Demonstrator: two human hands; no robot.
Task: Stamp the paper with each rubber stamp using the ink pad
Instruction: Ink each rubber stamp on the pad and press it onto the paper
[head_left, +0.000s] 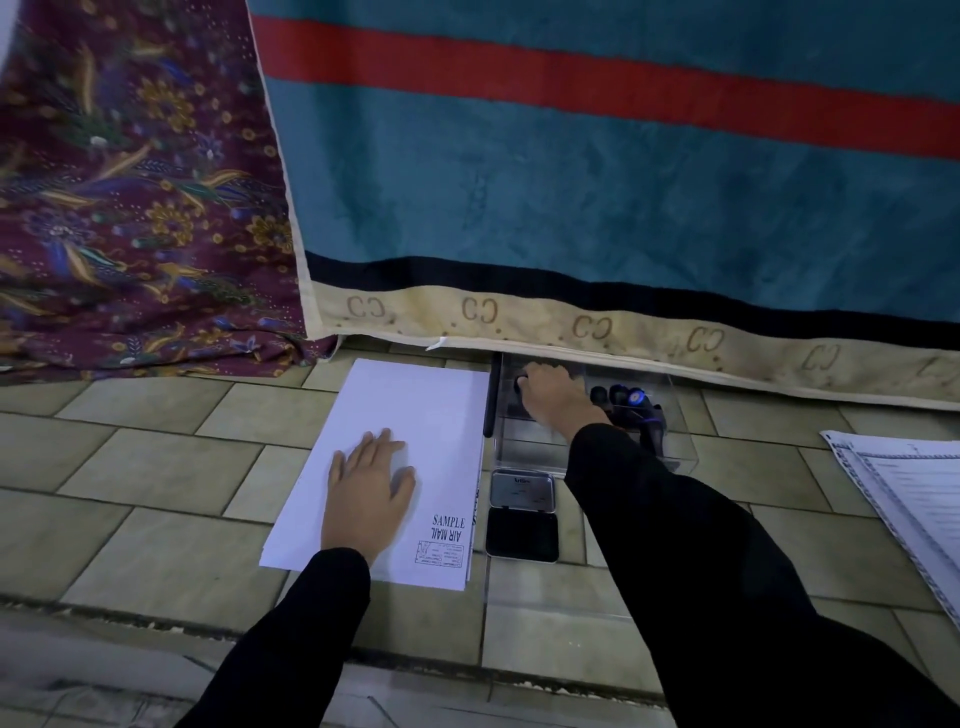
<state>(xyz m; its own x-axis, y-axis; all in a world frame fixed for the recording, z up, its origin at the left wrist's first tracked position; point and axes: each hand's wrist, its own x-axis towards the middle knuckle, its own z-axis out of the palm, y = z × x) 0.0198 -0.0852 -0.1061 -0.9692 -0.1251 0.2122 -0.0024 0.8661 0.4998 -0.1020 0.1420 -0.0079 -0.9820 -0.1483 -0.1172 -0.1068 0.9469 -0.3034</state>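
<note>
White paper (415, 410) lies on the tiled floor, with three stamped marks near its lower right corner, among them "SAMPLE" and "AIR MAIL". My left hand (370, 493) rests flat on the sheet, fingers spread. To the right sits the open ink pad (522, 532), its lid folded back. Beyond it stands a clear plastic box (670, 447) holding several black-handled rubber stamps (626, 397). My right hand (556, 397) reaches into the box's left part, fingers curled around a black stamp handle (519, 387) that is mostly hidden.
A teal towel (623, 208) with a red stripe hangs just behind the box, and a purple floral cloth (130, 208) hangs at the left. A printed form (914, 493) lies on the floor at the far right. A black bar (492, 395) stands along the box's left edge.
</note>
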